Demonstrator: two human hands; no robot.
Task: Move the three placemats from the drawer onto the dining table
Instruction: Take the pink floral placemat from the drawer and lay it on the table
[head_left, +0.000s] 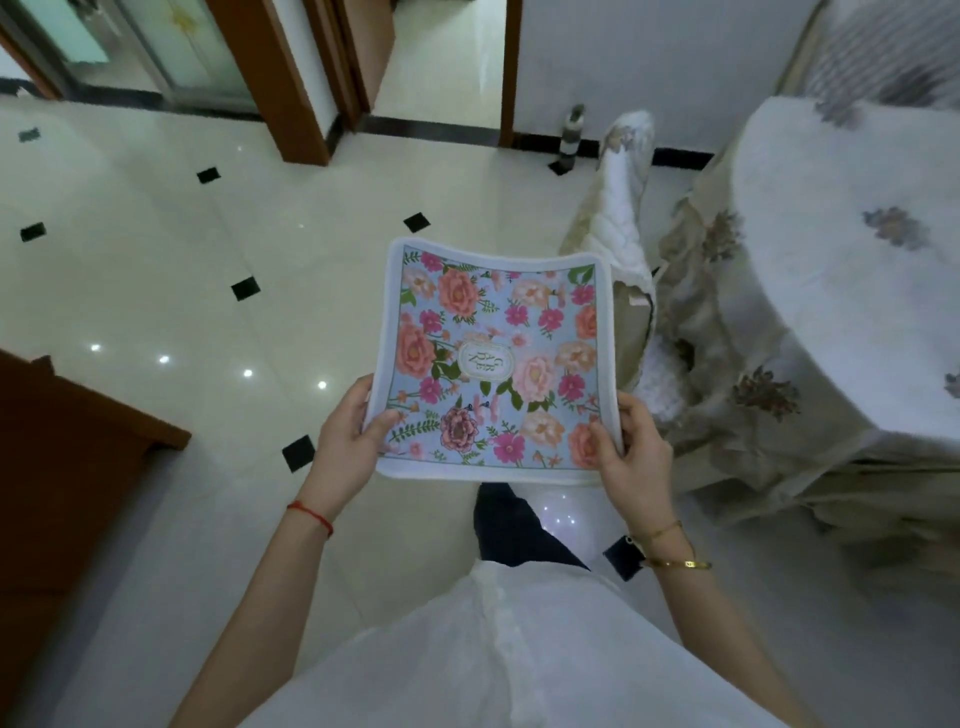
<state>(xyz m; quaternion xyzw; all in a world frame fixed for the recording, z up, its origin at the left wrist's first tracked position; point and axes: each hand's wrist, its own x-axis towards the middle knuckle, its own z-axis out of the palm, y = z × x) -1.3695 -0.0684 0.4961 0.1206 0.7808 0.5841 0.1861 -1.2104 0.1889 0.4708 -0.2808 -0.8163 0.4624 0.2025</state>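
Both hands grip one floral placemat (498, 358) by its near corners — left hand (345, 441), right hand (631, 457) — above the floor beside the dining table (852, 270); it sags, likely light and floppy.

- Only readable text: an oval cream label (485, 360) at the centre of the flowered placemat (498, 358).
- Letters are stacked in rows and lie sideways to the camera; they look like "GAR" then "DE" or "RE", last row unclear. Probably a brand or the word "GARDEN", can't confirm.
- Printed in dark thin capitals inside a double oval border.
- No other text, numbers or signs legible anywhere else.
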